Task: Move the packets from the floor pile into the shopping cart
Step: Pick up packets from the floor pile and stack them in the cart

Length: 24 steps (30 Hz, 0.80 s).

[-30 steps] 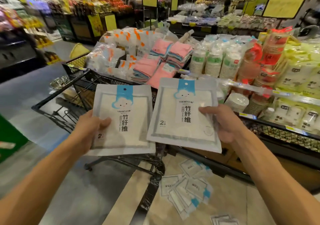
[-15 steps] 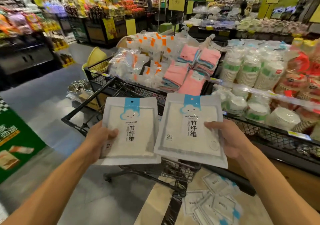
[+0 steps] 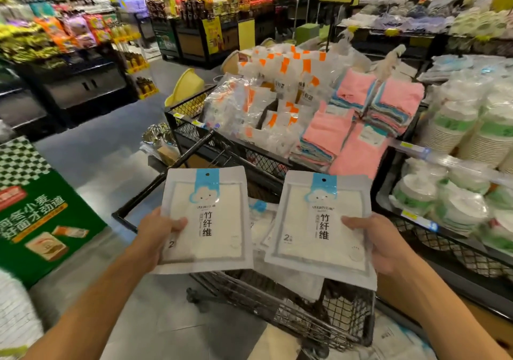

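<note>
The two packets, one on the left and one on the right, are looking like smooth plastic, a little shiny, with soft white cloth showing inside. The shopping cart is looking like black metal wire, matt and not shiny. More plastic packets are lying in it, looking smooth too. The pink towels are looking like fuzzy, soft cloth. The bags with orange marks are shining like thin clear plastic. The white cups are looking like paper, wrapped in glossy clear plastic. The floor is looking smooth and a bit shiny. The yellow tub is looking like smooth plastic.
</note>
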Each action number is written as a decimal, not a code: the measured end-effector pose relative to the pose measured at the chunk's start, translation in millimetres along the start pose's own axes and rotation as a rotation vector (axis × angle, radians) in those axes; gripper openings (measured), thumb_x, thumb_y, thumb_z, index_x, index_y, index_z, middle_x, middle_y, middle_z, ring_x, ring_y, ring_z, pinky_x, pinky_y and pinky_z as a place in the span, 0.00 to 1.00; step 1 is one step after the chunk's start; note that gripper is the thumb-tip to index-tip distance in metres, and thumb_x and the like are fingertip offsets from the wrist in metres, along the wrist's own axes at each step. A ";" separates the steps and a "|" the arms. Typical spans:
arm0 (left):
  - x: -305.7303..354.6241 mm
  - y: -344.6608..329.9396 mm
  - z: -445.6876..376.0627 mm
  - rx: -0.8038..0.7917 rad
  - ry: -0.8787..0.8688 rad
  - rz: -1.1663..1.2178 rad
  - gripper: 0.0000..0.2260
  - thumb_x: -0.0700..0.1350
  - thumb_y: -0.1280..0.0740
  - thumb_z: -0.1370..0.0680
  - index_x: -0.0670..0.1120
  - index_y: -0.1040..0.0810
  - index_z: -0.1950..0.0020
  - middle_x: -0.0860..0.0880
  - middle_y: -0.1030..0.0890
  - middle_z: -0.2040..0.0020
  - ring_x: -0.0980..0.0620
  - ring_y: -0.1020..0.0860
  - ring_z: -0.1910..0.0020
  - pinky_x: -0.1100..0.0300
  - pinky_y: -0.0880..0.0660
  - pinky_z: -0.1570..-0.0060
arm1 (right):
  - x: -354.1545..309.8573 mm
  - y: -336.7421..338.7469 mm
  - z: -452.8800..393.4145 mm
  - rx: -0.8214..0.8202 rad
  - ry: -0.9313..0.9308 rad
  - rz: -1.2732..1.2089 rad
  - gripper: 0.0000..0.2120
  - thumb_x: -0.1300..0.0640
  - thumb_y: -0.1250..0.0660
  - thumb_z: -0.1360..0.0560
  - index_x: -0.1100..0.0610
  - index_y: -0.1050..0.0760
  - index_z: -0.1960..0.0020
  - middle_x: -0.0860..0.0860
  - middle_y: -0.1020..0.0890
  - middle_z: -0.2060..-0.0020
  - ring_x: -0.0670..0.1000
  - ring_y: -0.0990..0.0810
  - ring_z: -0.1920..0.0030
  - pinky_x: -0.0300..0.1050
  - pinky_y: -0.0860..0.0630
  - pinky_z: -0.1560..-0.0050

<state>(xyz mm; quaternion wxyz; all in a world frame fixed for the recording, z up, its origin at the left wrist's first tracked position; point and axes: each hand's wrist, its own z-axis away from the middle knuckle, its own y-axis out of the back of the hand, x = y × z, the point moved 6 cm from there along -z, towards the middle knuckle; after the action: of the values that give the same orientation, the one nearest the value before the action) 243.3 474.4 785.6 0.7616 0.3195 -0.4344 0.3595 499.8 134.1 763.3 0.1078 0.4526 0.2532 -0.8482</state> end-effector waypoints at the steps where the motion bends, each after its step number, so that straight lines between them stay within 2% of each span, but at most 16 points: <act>1: 0.6 -4.6 -7.9 -0.001 0.011 -0.009 0.12 0.31 0.32 0.22 0.45 0.22 0.44 0.41 0.15 0.49 0.37 0.16 0.50 0.39 0.19 0.50 | -0.2 -2.0 -7.0 0.008 -0.002 0.005 0.19 0.70 0.34 0.23 0.64 0.23 0.33 0.62 0.15 0.42 0.65 0.16 0.42 0.66 0.23 0.37; 5: 1.3 -29.3 -50.6 -0.073 0.026 -0.032 0.12 0.31 0.33 0.22 0.44 0.21 0.42 0.41 0.14 0.49 0.39 0.16 0.52 0.46 0.19 0.57 | 3.1 -2.4 -36.9 0.037 -0.026 -0.021 0.20 0.70 0.33 0.24 0.63 0.24 0.33 0.62 0.15 0.42 0.66 0.16 0.42 0.68 0.23 0.37; 9: -0.8 -58.6 -105.1 -0.173 0.054 -0.051 0.14 0.30 0.33 0.22 0.42 0.21 0.38 0.38 0.15 0.46 0.35 0.17 0.48 0.37 0.20 0.47 | 11.6 0.1 -62.4 0.117 -0.050 -0.046 0.19 0.71 0.35 0.23 0.62 0.24 0.33 0.62 0.15 0.43 0.65 0.15 0.43 0.67 0.21 0.40; 12: -7.5 -80.8 -154.7 -0.249 0.079 -0.091 0.14 0.32 0.31 0.22 0.43 0.21 0.39 0.39 0.15 0.46 0.36 0.16 0.48 0.34 0.20 0.46 | 24.8 5.1 -81.1 0.209 -0.065 -0.069 0.19 0.71 0.35 0.22 0.61 0.24 0.33 0.62 0.15 0.42 0.66 0.15 0.43 0.69 0.22 0.38; 14: -16.2 -95.8 -185.9 -0.298 0.094 -0.114 0.12 0.32 0.31 0.22 0.44 0.20 0.42 0.39 0.14 0.48 0.37 0.16 0.51 0.37 0.19 0.50 | 33.7 6.2 -90.6 0.281 -0.083 -0.065 0.18 0.70 0.34 0.22 0.62 0.24 0.33 0.62 0.15 0.43 0.66 0.15 0.43 0.70 0.22 0.38; 17: -29.7 -113.9 -222.1 -0.367 0.115 -0.170 0.10 0.32 0.32 0.21 0.46 0.21 0.44 0.43 0.14 0.52 0.39 0.15 0.55 0.48 0.18 0.61 | 51.1 6.6 -101.6 0.383 -0.101 -0.059 0.17 0.69 0.33 0.23 0.61 0.23 0.35 0.62 0.14 0.44 0.65 0.15 0.44 0.68 0.22 0.39; 24: -86.9 -146.4 -303.3 -0.418 0.208 -0.251 0.11 0.32 0.31 0.22 0.44 0.21 0.42 0.42 0.15 0.49 0.41 0.17 0.53 0.48 0.19 0.58 | 103.4 2.4 -140.4 0.574 -0.215 -0.069 0.24 0.65 0.30 0.31 0.61 0.24 0.35 0.62 0.14 0.45 0.68 0.16 0.43 0.71 0.23 0.38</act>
<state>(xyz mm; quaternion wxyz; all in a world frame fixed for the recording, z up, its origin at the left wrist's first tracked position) 463.5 614.6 555.8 0.8903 0.1681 -0.3753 0.1956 542.3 211.0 612.6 -0.0271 0.3634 0.0054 -0.9312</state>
